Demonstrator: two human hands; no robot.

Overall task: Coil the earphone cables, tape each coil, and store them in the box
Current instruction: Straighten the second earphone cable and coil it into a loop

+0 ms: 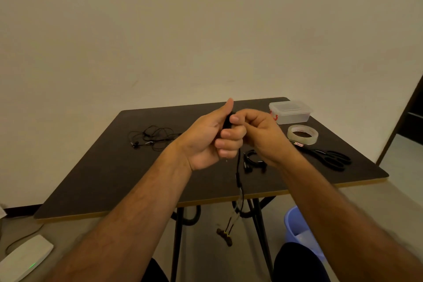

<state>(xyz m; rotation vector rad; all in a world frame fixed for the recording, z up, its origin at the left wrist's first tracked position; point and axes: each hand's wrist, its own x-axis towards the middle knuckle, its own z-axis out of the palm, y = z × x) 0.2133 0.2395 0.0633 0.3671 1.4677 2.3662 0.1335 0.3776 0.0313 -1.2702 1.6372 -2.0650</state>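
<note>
My left hand [211, 138] is raised over the dark table [96, 176], fingers curled around a black coil of earphone cable [227, 121], thumb up. My right hand [256, 131] pinches the same cable close beside it. The loose end of the cable [239, 181] hangs down past the table's front edge, with its earbuds [225, 234] dangling below. A tangled black earphone [152, 136] lies at the table's left. A coiled black earphone [253, 160] lies just under my right wrist. The clear lidded box [290, 111] stands shut at the back right.
A roll of clear tape [302, 134] lies in front of the box, and black scissors [329, 158] lie near the right edge. A blue bucket [299, 226] stands on the floor at the right, a white device [25, 256] at the lower left.
</note>
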